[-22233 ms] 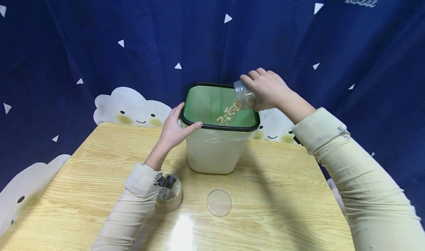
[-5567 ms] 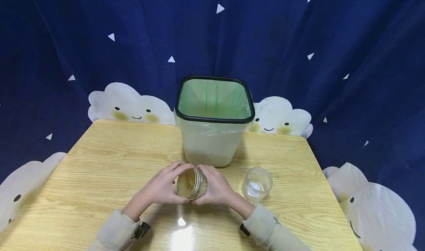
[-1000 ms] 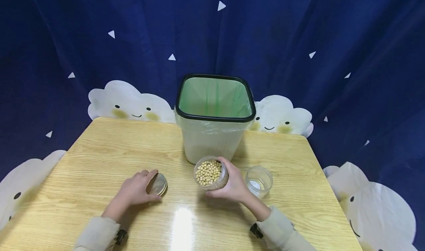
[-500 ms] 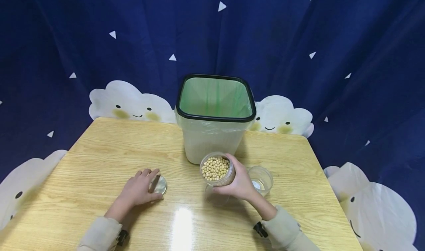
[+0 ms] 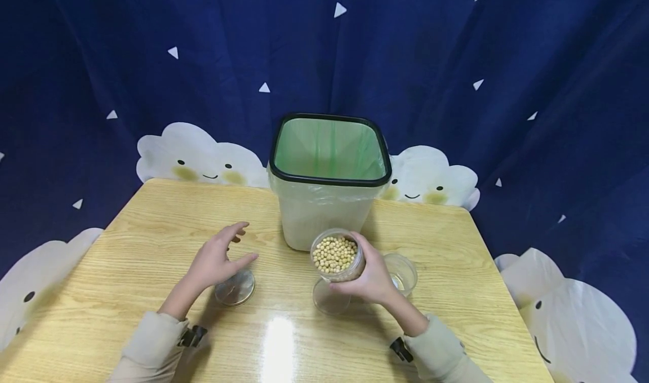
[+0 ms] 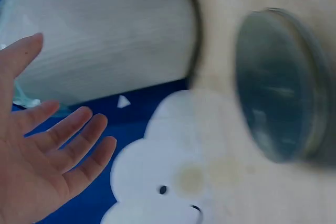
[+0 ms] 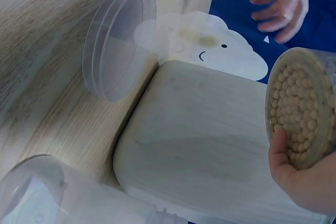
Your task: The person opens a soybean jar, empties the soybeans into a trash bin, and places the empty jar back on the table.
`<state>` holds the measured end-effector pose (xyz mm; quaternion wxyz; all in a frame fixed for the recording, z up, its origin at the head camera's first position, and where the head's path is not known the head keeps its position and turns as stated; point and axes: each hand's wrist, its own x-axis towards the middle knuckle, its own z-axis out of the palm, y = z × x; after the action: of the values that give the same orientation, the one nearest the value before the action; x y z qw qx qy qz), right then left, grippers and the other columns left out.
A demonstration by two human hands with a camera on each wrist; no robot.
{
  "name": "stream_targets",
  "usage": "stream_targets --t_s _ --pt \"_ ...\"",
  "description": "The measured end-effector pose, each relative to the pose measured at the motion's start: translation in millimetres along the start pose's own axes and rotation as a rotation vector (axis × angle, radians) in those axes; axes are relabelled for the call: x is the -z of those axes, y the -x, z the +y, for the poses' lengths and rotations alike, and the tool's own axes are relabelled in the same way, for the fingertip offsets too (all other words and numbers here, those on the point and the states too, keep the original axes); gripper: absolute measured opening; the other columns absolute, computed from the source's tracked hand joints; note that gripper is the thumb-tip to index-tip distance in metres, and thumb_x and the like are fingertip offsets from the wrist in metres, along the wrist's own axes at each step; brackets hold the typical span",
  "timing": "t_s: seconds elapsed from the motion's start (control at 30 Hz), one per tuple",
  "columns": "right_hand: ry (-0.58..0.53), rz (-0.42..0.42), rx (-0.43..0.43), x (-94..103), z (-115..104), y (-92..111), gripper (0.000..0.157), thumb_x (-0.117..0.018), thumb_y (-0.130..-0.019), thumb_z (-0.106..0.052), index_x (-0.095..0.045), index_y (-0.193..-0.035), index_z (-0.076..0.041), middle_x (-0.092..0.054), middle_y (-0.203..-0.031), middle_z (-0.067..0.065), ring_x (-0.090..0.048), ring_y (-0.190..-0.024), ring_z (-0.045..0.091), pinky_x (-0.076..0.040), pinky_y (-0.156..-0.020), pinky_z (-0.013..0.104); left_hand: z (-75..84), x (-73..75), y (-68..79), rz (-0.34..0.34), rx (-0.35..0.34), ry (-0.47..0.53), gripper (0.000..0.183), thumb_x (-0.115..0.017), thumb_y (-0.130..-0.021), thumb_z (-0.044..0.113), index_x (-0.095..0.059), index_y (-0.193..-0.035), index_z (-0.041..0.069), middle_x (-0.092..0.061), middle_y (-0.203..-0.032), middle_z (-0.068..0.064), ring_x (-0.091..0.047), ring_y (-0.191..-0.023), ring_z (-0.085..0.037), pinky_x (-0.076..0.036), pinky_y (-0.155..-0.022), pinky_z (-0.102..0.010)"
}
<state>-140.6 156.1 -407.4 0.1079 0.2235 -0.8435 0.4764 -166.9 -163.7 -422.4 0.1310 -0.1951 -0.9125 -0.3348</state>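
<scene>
My right hand grips an uncapped clear jar full of yellowish soybeans, tilted towards me in front of the bin. The thumb crosses the jar's rim in the right wrist view. My left hand hovers with spread fingers, holding nothing, just above a round metal lid lying on the table. The left wrist view shows the palm apart from the lid. Below the held jar lies a clear plastic lid. A second clear jar, seemingly without beans, stands partly behind my right hand.
A white bin with a black rim and a green-tinted liner stands at the back middle of the wooden table. Behind the table hangs a dark blue curtain with white clouds and triangles.
Earlier, my right hand poured pale bits from a jar into the bin, then both hands held the soybean jar's lid. Just now my left hand let go of the metal lid and rose; the jar shifted right.
</scene>
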Motion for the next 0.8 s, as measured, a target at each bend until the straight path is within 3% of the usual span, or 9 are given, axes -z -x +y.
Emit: stream_targets --t_s 0.2,0.37,0.6,0.8 --pt "-0.035 0.003 0.009 2.3 0 -2 0.090 -0.088 -0.048 -0.016 -0.045 -0.126 -0.004 -0.056 -0.116 0.013 -0.054 -0.103 0.027 -0.042 -0.089 0.045 22.9 14.2 -28.4 0.108 0.002 0.176 0.078 -0.074 -0.075 0.024 -0.033 -0.139 0.009 -0.048 -0.123 -0.019 -0.055 -0.099 -0.033 -0.048 -0.074 -0.047" --pt "-0.046 0.005 0.005 3.5 -1 -2 0.091 -0.087 -0.048 -0.017 -0.044 -0.128 -0.003 -0.056 -0.117 0.013 -0.053 -0.104 0.027 -0.042 -0.090 0.046 36.6 23.8 -51.8 0.153 -0.002 0.257 0.083 -0.073 -0.074 0.020 -0.027 -0.142 0.011 -0.043 -0.130 -0.019 -0.053 -0.104 -0.035 -0.046 -0.078 -0.048" --pt "-0.065 -0.009 -0.010 6.8 -6 -3 0.093 -0.088 -0.047 -0.013 -0.044 -0.128 -0.004 -0.055 -0.118 0.012 -0.052 -0.106 0.025 -0.041 -0.092 0.043 47.4 33.6 -81.2 0.137 0.046 0.343 0.085 -0.070 -0.078 0.025 -0.019 -0.146 0.019 -0.037 -0.137 -0.017 -0.050 -0.110 -0.033 -0.044 -0.082 -0.050" --pt "-0.087 -0.014 -0.006 16.6 -35 -4 0.088 -0.085 -0.048 -0.003 -0.043 -0.126 0.005 -0.055 -0.116 0.020 -0.053 -0.104 0.031 -0.041 -0.091 0.044 57.5 38.4 -104.0 0.108 0.079 0.370 0.084 -0.067 -0.080 0.033 -0.016 -0.146 0.022 -0.034 -0.140 -0.017 -0.050 -0.112 -0.033 -0.045 -0.084 -0.049"
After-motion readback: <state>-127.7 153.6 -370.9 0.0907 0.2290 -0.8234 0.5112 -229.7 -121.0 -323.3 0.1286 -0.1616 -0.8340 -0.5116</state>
